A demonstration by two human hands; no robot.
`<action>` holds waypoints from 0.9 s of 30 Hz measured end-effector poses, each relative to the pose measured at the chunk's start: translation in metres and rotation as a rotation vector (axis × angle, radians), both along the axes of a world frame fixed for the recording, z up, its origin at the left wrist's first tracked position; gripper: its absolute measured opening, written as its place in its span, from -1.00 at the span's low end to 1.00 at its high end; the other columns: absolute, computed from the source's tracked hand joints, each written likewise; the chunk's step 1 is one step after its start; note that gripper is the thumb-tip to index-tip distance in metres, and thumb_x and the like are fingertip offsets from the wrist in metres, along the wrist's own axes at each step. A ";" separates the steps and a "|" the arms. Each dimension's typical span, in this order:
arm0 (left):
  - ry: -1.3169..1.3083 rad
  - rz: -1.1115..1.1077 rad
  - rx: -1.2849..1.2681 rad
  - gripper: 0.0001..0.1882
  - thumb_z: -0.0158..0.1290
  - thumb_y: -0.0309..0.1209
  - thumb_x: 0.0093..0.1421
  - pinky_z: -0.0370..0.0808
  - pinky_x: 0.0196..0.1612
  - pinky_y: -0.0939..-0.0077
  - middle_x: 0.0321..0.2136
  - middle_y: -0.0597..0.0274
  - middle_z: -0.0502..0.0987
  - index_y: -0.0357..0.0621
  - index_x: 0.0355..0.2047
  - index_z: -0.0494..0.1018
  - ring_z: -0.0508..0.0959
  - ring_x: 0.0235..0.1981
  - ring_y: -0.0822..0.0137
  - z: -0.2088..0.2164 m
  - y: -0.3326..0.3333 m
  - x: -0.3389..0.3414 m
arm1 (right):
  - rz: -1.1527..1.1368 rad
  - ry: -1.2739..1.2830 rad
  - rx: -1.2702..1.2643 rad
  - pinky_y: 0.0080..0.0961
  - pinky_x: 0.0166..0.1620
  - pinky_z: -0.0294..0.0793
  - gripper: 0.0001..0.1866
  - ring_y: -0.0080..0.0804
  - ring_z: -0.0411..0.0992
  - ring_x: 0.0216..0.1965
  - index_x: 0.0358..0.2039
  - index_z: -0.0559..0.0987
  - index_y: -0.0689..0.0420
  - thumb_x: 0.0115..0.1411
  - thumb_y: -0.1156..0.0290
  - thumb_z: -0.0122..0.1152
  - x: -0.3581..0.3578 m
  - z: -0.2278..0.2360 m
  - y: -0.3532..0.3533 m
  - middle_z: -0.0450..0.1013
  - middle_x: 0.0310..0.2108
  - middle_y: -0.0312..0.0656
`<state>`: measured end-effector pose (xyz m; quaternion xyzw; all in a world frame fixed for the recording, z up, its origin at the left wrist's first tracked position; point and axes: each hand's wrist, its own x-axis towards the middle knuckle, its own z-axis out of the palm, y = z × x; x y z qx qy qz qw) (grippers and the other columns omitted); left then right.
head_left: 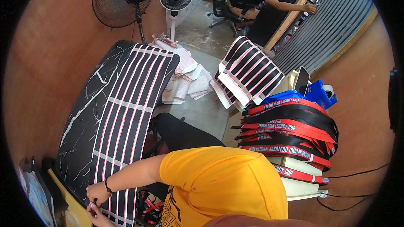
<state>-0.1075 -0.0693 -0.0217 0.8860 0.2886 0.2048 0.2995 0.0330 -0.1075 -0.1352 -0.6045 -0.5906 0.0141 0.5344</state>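
At the near end of the black marble-patterned table (84,113), down in the lower left of my view, both my hands meet over the long printed sheet of black and red-white strips (126,113) that runs the length of the tabletop. My right hand (97,193), with a dark band at the wrist, is curled narrow with fingertips pinching at the sheet's near edge, and my left hand (96,216) sits just beneath it, almost touching, fingers also drawn in on the same spot; whether either has a corner fully lifted is too small to tell. I judge I am at the stage of starting a strip loose at this end, so the next move calls for a firm grip on one strip's corner and a steady, straight pull along its length so it parts cleanly from its neighbours. To my right a tall stack of finished black and red lanyard ribbons (290,132) rests on a white stand, another printed sheet (248,73) is draped beyond it, and loose papers (187,84) lie on the floor.
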 end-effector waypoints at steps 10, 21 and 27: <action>-0.160 -0.174 0.494 -0.61 0.34 -0.16 0.08 0.51 -0.38 0.34 -0.49 0.07 0.53 -0.31 -0.41 0.57 0.50 -0.48 0.24 -0.025 0.013 -0.015 | -0.018 -0.030 -0.158 -0.25 -0.09 0.36 -0.78 -0.15 0.40 -0.18 -0.48 0.71 0.03 -0.06 0.18 0.33 0.000 -0.006 0.013 0.55 -0.43 -0.21; -0.106 -0.072 0.505 -0.68 0.26 -0.12 0.08 0.43 -0.16 0.11 -0.34 -0.02 0.47 -0.14 -0.39 0.60 0.46 -0.25 0.00 -0.025 0.005 -0.027 | 0.032 -0.033 -0.199 -0.30 -0.07 0.28 -0.80 -0.23 0.42 -0.25 -0.50 0.72 -0.02 -0.10 0.18 0.32 0.004 -0.009 0.022 0.55 -0.49 -0.25; -0.148 -0.137 0.484 -0.72 0.28 -0.15 0.07 0.45 -0.18 0.17 -0.33 0.01 0.49 -0.10 -0.39 0.62 0.48 -0.25 0.06 -0.019 -0.002 -0.028 | 0.048 0.010 -0.164 -0.29 -0.08 0.28 -0.81 -0.23 0.44 -0.27 -0.51 0.72 -0.01 -0.10 0.19 0.31 0.003 -0.009 0.023 0.54 -0.51 -0.25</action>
